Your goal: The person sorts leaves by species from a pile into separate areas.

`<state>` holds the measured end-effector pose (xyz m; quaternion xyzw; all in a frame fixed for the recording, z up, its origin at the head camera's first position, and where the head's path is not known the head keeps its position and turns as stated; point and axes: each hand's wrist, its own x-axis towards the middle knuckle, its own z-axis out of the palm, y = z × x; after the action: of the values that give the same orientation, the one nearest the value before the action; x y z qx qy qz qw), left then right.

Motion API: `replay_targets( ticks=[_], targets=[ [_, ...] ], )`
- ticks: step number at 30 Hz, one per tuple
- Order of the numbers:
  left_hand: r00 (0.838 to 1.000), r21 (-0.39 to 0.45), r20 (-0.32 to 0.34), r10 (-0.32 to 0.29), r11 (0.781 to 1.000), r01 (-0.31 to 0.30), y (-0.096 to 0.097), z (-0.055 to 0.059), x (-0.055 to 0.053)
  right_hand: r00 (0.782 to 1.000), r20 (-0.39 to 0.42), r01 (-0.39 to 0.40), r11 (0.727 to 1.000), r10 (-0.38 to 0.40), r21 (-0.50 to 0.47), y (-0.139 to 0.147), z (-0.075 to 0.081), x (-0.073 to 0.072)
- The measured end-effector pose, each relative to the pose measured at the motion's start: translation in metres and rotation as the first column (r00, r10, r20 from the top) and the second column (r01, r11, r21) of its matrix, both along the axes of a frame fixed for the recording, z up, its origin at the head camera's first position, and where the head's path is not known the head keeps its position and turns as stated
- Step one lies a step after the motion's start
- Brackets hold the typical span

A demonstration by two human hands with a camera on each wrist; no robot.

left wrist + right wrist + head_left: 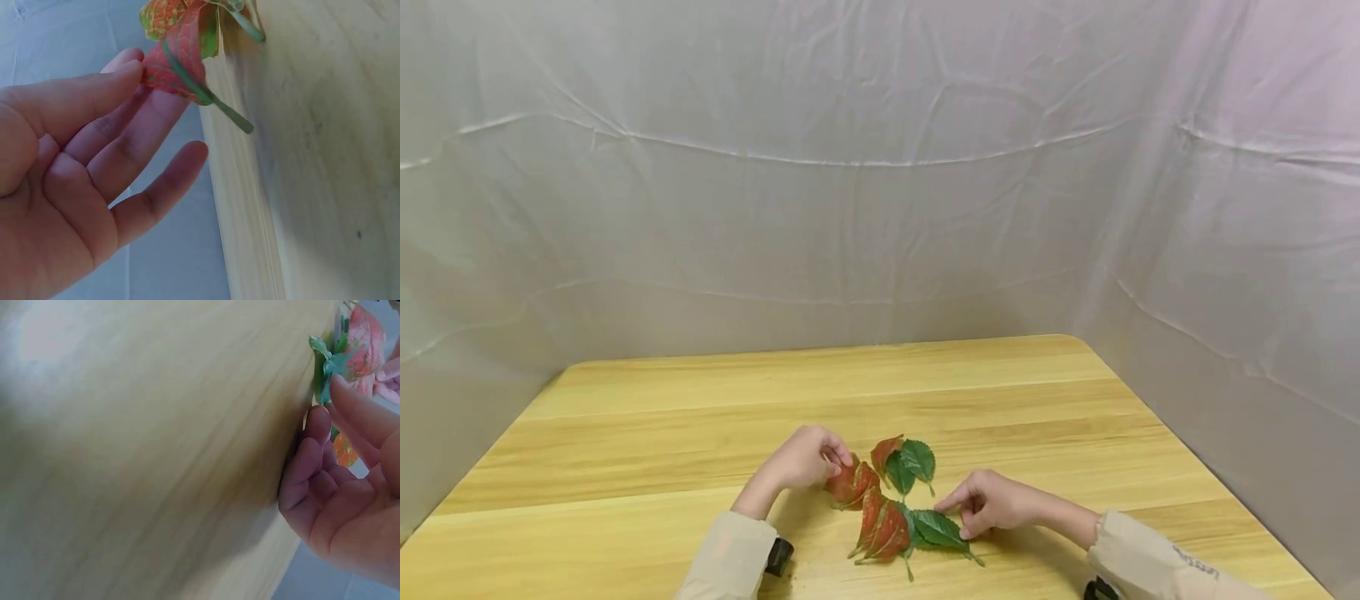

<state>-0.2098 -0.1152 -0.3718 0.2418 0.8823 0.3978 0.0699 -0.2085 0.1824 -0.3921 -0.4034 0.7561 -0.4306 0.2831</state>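
Observation:
My left hand (807, 458) pinches the edge of a red leaf (842, 485), the leftmost of a group of leaves on the table. In the left wrist view the thumb and index finger grip this red leaf (178, 59), and its green stem sticks out. At the right side of the group, my right hand (988, 504) holds a serrated green leaf (940, 530) with index finger and thumb at its edges. More red leaves (883, 525) overlap between the hands. Farther back lie another red leaf (883, 454) and two green leaves (917, 460).
The leaves lie on a wood-grain table (662, 433) near its front. Grey-white sheeting (865, 225) hangs behind the table and along both sides. Black bands (779, 557) show at the beige sleeves (730, 554).

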Motion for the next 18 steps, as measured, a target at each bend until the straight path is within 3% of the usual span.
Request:
replay_targets(
  ticks=[5, 10, 18],
  targets=[
    [0.998, 0.042, 0.010, 0.057, 0.997, -0.057, -0.003, 0.002, -0.002, 1.000, 0.020, 0.003, 1.000, -0.002, -0.020, -0.001, 0.000, -0.001],
    [0.993, 0.051, 0.001, 0.118, 0.992, -0.118, -0.010, 0.002, -0.005, 1.000, -0.029, 0.003, 1.000, -0.004, -0.024, -0.001, 0.000, -0.002],
    [0.969, 0.078, -0.017, 0.248, 0.966, -0.246, -0.027, 0.005, -0.014, 0.994, -0.106, 0.026, 1.000, -0.024, 0.017, -0.002, 0.000, 0.002]
  ],
)
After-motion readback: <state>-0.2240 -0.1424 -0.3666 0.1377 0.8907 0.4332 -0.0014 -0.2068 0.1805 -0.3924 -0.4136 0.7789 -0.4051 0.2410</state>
